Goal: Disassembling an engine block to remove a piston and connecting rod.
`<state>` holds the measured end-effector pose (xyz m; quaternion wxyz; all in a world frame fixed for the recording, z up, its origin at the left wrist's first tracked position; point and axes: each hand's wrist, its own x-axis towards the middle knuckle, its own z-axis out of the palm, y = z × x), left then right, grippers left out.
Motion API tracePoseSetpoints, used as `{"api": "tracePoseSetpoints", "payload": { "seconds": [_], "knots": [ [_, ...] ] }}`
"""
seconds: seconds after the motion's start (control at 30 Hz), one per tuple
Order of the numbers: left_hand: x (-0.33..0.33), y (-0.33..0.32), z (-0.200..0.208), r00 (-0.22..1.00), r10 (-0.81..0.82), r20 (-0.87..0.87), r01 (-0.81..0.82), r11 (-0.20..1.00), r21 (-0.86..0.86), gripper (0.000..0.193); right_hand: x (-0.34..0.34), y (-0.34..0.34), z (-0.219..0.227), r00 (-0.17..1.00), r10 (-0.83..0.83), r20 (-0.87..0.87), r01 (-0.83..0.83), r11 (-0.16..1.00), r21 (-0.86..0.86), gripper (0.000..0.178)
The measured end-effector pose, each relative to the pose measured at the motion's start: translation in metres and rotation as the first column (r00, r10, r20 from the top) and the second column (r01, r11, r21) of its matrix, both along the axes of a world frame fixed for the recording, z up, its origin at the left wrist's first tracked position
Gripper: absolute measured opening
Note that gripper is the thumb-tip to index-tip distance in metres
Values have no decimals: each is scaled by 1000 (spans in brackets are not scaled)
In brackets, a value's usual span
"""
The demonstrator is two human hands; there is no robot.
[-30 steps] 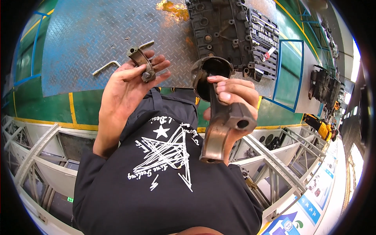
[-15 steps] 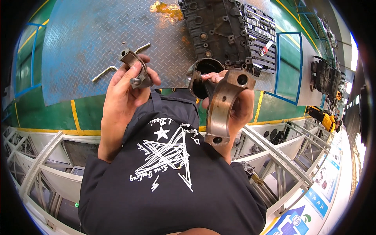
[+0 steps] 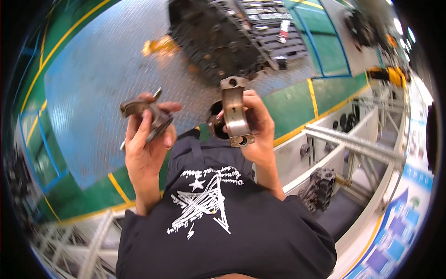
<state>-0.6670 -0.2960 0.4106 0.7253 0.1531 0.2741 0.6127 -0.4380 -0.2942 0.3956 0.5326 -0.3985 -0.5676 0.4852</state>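
Observation:
In my left hand (image 3: 143, 160) is a curved metal connecting rod cap (image 3: 159, 122), pinched between thumb and fingers and tilted. My right hand (image 3: 260, 128) grips a connecting rod (image 3: 230, 103); its half-round big end points up toward me, with a bolt hole at each end of the curve. Beyond the rod, the dark hollow piston (image 3: 215, 111) shows partly, the rod and my fingers covering the rest. Cap and rod are apart, both held above the near edge of the plate-topped table. An L-shaped metal wrench (image 3: 123, 144) lies mostly hidden behind my left hand.
The blue checkered metal table (image 3: 83, 107) carries a dark engine block (image 3: 213, 39) at the far middle. Right of the block lies an open socket set case (image 3: 290, 49). An orange-yellow patch (image 3: 160, 46) marks the plate. Grey metal racks (image 3: 357, 139) with engine parts stand at the right.
The view has turned, so table and block sit further left and are blurred. The connecting rod is lower and farther from the camera, nearer the cap. The cap has tilted; both hands keep their hold.

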Motion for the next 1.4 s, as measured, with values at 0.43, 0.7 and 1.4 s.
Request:
{"api": "tracePoseSetpoints", "payload": {
  "seconds": [0.43,0.7,1.4],
  "knots": [
    [180,37,122,482,530,-698,720,215,660,35,116,-120,33,901,-421,-105,414,906,-84,35],
    [303,1,246,298,522,-800,922,-373,100,28,158,-196,54,872,-393,-291,382,919,-97,31],
    [364,-137,271,475,473,-742,655,-753,-61,43,153,-329,75,665,-584,-466,676,736,42,52]
  ]
}}
